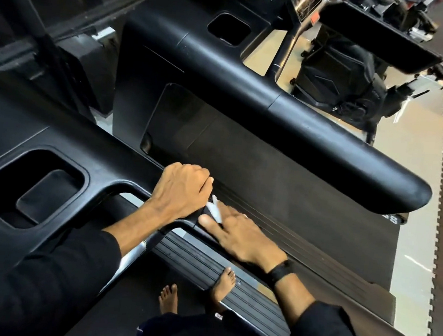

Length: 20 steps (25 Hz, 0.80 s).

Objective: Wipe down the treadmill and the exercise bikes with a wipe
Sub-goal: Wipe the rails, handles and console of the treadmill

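Note:
The black treadmill [269, 179] fills the view, its near handrail [118, 180] running under both my hands. My left hand [180, 189] grips that near handrail, fingers curled over its far side. My right hand [240, 235] lies along the rail just to the right, fingers stretched out and pressing a small white wipe [215, 211] against it. Only a strip of the wipe shows between the two hands. An exercise bike [345, 79] stands beyond the far handrail [304, 122] at the upper right.
A cup holder recess [30, 189] sits in the console at left, another [227, 29] farther back. My bare feet [199, 290] stand by the ribbed side step [226, 302]. A toothed black floor mat edge [435, 250] runs down the right side. A window frame [36, 28] is at left.

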Motion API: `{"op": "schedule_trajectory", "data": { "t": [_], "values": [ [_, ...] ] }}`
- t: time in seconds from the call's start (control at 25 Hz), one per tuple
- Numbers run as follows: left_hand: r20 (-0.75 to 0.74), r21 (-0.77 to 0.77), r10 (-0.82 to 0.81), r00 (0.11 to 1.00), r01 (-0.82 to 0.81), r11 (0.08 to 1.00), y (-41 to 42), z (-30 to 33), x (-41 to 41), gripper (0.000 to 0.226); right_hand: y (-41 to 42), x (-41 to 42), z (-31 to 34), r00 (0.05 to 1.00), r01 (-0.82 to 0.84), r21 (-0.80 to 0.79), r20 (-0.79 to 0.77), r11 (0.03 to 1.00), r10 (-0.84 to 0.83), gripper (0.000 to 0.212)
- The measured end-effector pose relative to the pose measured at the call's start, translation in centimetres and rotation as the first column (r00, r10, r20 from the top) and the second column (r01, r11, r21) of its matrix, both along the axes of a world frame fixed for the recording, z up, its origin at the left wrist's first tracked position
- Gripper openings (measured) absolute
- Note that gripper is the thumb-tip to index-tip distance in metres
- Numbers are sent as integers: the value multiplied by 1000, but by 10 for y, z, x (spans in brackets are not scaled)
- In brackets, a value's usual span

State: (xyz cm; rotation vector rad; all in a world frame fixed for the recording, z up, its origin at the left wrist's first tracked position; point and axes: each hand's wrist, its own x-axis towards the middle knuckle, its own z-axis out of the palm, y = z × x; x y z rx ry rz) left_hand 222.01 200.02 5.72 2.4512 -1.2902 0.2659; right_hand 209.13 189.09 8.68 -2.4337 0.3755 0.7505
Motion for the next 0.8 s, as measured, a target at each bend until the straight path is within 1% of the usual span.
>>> {"op": "schedule_trajectory", "data": {
  "t": [0.08, 0.12, 0.2, 0.24, 0.32, 0.4, 0.44, 0.48, 0.56, 0.6, 0.64, 0.68, 0.72, 0.8],
  "values": [
    [10, 1, 4, 1000, -4, 1000, 0, 0, 0, 49, -18, -11, 10, 978, 103, -71, -174, 992, -113, 82],
    [15, 1, 5, 1000, -5, 1000, 0, 1, 0, 49, -24, -18, 18, 963, 109, -117, -235, 987, -134, 80],
    [23, 6, 4, 1000, -4, 1000, 0, 0, 1, 49, -18, -27, 37, 956, 55, -144, -278, 988, -93, 79],
    [23, 10, 3, 1000, -4, 1000, -1, -1, 1, 49, -10, -23, 38, 973, 31, -124, -225, 992, -59, 80],
    [25, 12, 10, 1000, -10, 1000, -1, -2, 1, 49, 9, -12, 27, 999, -17, -38, -48, 999, 15, 84],
    [22, 19, 17, 1000, -18, 1000, -1, -1, 0, 49, 15, 0, 4, 992, -80, 27, 99, 996, 77, 86],
    [18, 24, 18, 1000, -19, 1000, 0, -1, 0, 49, 10, 2, -1, 992, -59, 38, 112, 998, 55, 84],
    [16, 27, 20, 1000, -20, 999, 0, -1, 0, 48, 3, 2, -5, 996, -17, 45, 83, 999, 13, 83],
    [11, 21, 26, 1000, -26, 999, 0, 1, -1, 48, -12, -7, -1, 994, 91, 41, -59, 995, -88, 85],
    [6, 18, 26, 1000, -26, 1000, -1, 2, -1, 48, -17, -12, 8, 986, 107, -4, -132, 994, -106, 87],
    [4, 16, 27, 1000, -27, 1000, -1, 2, -1, 48, -18, -17, 15, 980, 88, -58, -172, 994, -97, 88],
    [5, 15, 28, 1000, -28, 999, -2, 1, -1, 48, -13, -20, 25, 983, 52, -116, -168, 992, -71, 88],
    [5, 18, 28, 1000, -28, 999, -2, 1, -1, 48, -4, -18, 27, 989, 24, -126, -141, 992, -42, 89],
    [6, 22, 25, 1000, -25, 999, -2, 1, -1, 49, 9, -8, 25, 998, 6, -46, -60, 999, -8, 96]
  ]
}}
